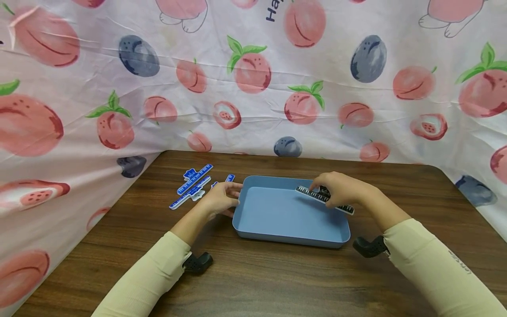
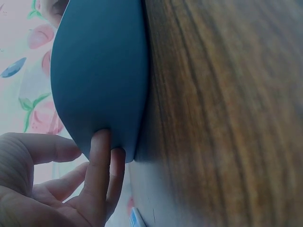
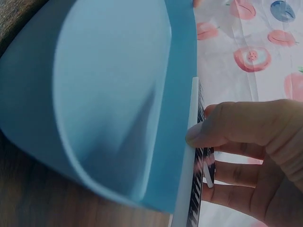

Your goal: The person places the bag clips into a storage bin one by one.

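My right hand (image 1: pixel 336 188) pinches a black-and-white piano-key clip (image 1: pixel 310 193) over the right part of a blue tray (image 1: pixel 273 211). In the right wrist view, the thumb presses the white edge of the clip (image 3: pixel 195 189) and the fingers lie behind, by its black handle. My left hand (image 1: pixel 218 198) is at the tray's left end. In the left wrist view, its extended fingers (image 2: pixel 98 156) touch the outer wall of the tray (image 2: pixel 102 71). Blue-and-white piano-key clips (image 1: pixel 195 179) lie left of the tray; another blue clip (image 1: pixel 229 178) is partly hidden behind my left hand.
The tray stands on a dark wood-grain table (image 1: pixel 253 277). A white cloth (image 1: pixel 253 105) printed with peaches and other fruit hangs behind the table and along its sides. Dark wrist-worn devices (image 1: pixel 198 263) show beneath both forearms.
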Demonstrator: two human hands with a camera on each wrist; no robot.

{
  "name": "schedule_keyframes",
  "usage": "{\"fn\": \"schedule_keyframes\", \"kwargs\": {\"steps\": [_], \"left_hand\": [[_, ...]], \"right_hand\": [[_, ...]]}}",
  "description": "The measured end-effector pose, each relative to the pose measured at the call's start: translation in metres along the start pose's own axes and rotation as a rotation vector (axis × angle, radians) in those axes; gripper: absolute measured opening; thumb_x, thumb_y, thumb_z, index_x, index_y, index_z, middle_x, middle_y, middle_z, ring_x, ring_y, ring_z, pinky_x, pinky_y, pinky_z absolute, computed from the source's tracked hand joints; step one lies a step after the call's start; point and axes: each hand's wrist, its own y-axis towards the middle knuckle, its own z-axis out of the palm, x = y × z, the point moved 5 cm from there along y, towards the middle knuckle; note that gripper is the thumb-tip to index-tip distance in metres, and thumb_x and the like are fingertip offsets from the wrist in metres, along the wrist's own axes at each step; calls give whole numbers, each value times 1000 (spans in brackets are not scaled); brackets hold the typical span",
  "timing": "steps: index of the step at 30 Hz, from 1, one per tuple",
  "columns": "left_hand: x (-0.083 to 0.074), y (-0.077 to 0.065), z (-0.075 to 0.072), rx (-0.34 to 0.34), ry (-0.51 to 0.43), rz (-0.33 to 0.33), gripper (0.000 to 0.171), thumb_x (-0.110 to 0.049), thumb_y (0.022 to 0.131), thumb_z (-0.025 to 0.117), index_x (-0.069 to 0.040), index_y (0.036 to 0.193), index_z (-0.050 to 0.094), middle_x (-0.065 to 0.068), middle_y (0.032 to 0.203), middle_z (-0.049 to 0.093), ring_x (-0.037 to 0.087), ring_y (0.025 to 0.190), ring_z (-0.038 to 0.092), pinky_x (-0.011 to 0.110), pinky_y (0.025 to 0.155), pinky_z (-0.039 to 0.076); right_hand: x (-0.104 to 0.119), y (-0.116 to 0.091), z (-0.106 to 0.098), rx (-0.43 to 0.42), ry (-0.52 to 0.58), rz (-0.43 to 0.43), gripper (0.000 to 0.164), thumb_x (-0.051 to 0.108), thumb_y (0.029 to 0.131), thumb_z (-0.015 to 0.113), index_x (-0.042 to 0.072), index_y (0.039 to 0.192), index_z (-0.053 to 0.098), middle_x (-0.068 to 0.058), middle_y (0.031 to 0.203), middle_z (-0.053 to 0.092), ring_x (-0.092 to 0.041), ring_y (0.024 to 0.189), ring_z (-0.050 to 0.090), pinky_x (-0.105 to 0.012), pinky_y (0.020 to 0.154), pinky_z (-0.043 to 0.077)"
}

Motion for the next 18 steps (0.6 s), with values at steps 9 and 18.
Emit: {"fn": "schedule_keyframes", "kwargs": {"steps": [9,18], "left_hand": [[-1,-2,0,-9,5,-11,55,12,87,55,1,140,46,25,121,56,31,95,63,42,64,59],[0,-1,1,-5,12,5,55,11,86,56,2,139,47,24,117,58,27,90,64,42,63,59]], "right_hand": [[5,22,8,39,-6,-21,49,-4,70,74,3,117,67,-13,122,63,-34,117,56,-50,97,45],[15,44,18,117,-27,-48,49,-2,71,76,7,119,67,-11,123,62,-31,117,55,-46,97,46]]}}
